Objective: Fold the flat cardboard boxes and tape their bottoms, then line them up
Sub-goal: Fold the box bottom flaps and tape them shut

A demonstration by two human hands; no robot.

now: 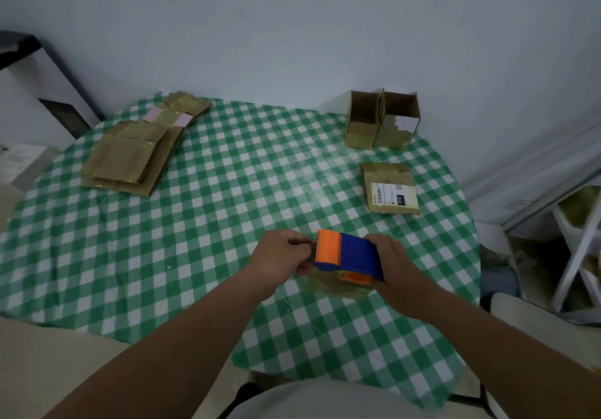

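Observation:
A blue and orange tape dispenser (pixel 353 254) is held just above the table near the front. My right hand (pixel 392 264) grips its blue body from the right. My left hand (pixel 283 256) pinches at the orange cutter end, where the tape end seems to be. A stack of flat cardboard boxes (pixel 130 156) lies at the far left. Two folded boxes (pixel 382 119) stand side by side at the far right, open tops up. One flat box with a shipping label (pixel 390 189) lies in front of them.
The round table wears a green and white checked cloth (pixel 195 239) under clear plastic. A white wall runs behind it. A dark cabinet (pixel 39 93) stands at the left and a white frame (pixel 579 249) at the right.

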